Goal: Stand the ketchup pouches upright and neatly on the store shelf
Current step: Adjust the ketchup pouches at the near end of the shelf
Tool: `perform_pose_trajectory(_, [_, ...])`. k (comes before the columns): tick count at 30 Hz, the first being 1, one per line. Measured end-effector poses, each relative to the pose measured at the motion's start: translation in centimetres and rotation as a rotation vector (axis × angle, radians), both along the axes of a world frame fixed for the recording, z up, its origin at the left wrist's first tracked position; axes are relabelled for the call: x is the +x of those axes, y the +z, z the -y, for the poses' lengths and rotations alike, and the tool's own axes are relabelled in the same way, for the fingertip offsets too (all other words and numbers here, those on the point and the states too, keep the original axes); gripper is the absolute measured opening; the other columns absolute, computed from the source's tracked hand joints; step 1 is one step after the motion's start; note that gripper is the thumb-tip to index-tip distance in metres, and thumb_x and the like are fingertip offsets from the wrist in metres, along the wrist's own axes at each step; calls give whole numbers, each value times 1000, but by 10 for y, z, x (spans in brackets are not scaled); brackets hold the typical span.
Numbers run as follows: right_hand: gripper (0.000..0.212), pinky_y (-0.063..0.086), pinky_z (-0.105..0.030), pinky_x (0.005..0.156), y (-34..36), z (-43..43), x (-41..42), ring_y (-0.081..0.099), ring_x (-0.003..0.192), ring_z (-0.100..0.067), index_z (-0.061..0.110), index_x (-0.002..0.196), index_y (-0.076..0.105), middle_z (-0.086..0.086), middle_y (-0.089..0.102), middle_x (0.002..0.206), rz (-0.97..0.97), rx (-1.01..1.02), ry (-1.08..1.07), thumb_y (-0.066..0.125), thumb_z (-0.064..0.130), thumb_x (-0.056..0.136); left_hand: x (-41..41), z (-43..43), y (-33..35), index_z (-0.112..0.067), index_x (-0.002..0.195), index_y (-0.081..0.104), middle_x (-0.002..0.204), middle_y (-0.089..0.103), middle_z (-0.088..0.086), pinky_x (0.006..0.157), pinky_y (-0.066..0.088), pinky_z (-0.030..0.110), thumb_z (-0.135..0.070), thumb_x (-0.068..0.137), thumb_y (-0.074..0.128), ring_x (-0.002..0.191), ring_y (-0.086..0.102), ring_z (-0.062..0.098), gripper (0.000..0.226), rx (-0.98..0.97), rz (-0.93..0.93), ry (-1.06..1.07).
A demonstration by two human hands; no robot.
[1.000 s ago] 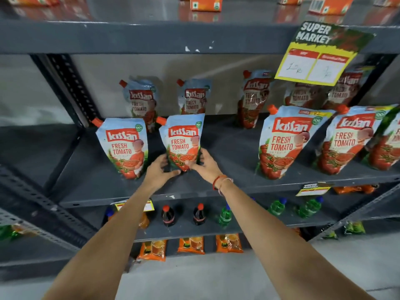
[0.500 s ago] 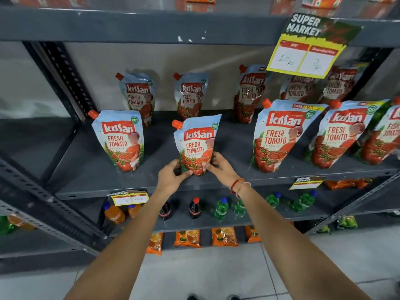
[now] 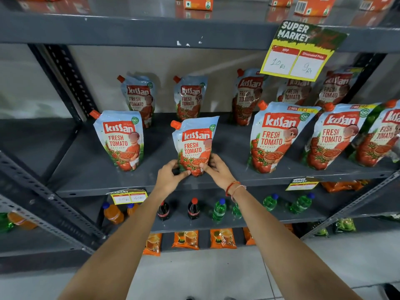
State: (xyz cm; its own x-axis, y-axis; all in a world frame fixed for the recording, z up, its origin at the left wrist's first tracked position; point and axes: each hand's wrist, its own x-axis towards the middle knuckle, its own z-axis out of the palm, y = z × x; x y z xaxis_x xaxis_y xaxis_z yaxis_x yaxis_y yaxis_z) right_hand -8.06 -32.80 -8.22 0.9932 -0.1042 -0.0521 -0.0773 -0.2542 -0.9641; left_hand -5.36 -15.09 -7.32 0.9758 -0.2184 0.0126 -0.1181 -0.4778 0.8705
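Pinching one ketchup pouch (image 3: 195, 146) at its base — left hand (image 3: 167, 180), right hand (image 3: 218, 172) — upright on the shelf (image 3: 91, 169).

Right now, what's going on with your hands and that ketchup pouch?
Left hand and right hand both gripping base of front-row ketchup pouch. Pouch upright on shelf. Nothing in the way.

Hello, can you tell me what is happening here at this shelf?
A person is arranging ketchup pouches on a grey store shelf. Both hands, the left hand and the right hand, hold the base of one front-row pouch, standing it upright near the shelf's front edge. Other pouches stand in two rows, such as the one to its left and a bigger one to its right.
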Motion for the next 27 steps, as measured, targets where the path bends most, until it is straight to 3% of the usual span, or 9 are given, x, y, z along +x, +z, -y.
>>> perform_pose_trajectory(3, [59, 46, -20, 94, -3, -7, -12, 54, 112, -15, 9, 134, 42, -3, 55, 121, 68, 110, -215, 69, 24, 83, -7, 1, 4, -5, 119, 56, 120, 65, 12, 94, 42, 26, -19, 77, 74, 112, 58, 23, 48, -54, -11, 50])
perform_pose_trajectory(5, [48, 45, -5, 80, -10, -20, -24, 57, 103, -15, 8, 123, 53, -5, 59, 114, 157, 105, -407, 71, 24, 82, -14, -9, 5, -7, 119, 57, 119, 65, 9, 95, 41, 24, -18, 79, 72, 111, 59, 19, 44, -114, -2, 100])
perform_pose_trajectory(8, [19, 52, -16, 76, -16, -43, -36, 63, 90, -18, 11, 100, 62, -11, 65, 103, 293, 59, -499, 67, 21, 85, -20, -34, 8, -9, 116, 59, 115, 66, 6, 94, 44, 24, -17, 82, 68, 104, 60, 15, 35, -204, 32, 219])
perform_pose_trajectory(12, [7, 52, -24, 68, -8, -78, -31, 61, 75, -10, 10, 90, 65, -3, 63, 88, 398, -95, -347, 62, 17, 88, -20, -79, 11, -8, 106, 63, 106, 69, 7, 81, 47, 16, -14, 84, 66, 91, 61, 12, 23, -291, 151, 498])
perform_pose_trajectory(15, [15, 53, -27, 71, 0, -107, -13, 59, 77, -11, 8, 98, 64, -5, 62, 93, 372, -186, -160, 63, 19, 87, -8, -117, 8, -10, 111, 59, 108, 64, 4, 85, 48, 23, -15, 82, 67, 97, 62, 18, 30, -289, 193, 627])
perform_pose_trajectory(19, [56, 48, -34, 93, 8, -139, 22, 55, 107, -21, 13, 130, 47, -12, 53, 122, 100, -202, 67, 70, 30, 82, 22, -156, -4, -9, 134, 41, 139, 48, 13, 106, 40, 39, -14, 78, 72, 127, 47, 25, 64, -131, 47, 473])
perform_pose_trajectory(22, [81, 42, -41, 104, 14, -152, 49, 45, 127, -26, 17, 143, 30, -13, 42, 140, -34, -162, 138, 74, 35, 77, 41, -170, -9, -11, 144, 25, 150, 35, 12, 112, 31, 44, -17, 75, 75, 138, 34, 27, 86, -43, -39, 326])
perform_pose_trajectory(25, [89, 38, -42, 109, 21, -161, 73, 41, 132, -27, 16, 146, 22, -12, 39, 146, -84, -139, 201, 74, 34, 77, 56, -172, -5, -15, 143, 26, 148, 38, 9, 112, 31, 45, -21, 73, 77, 136, 35, 26, 87, -55, -98, 188])
perform_pose_trajectory(27, [79, 38, -44, 110, 23, -166, 85, 43, 131, -27, 14, 143, 28, -12, 44, 143, -97, -111, 269, 73, 30, 79, 65, -172, -2, -13, 136, 34, 141, 45, 10, 109, 35, 46, -21, 73, 76, 131, 41, 26, 77, -67, -111, 155])
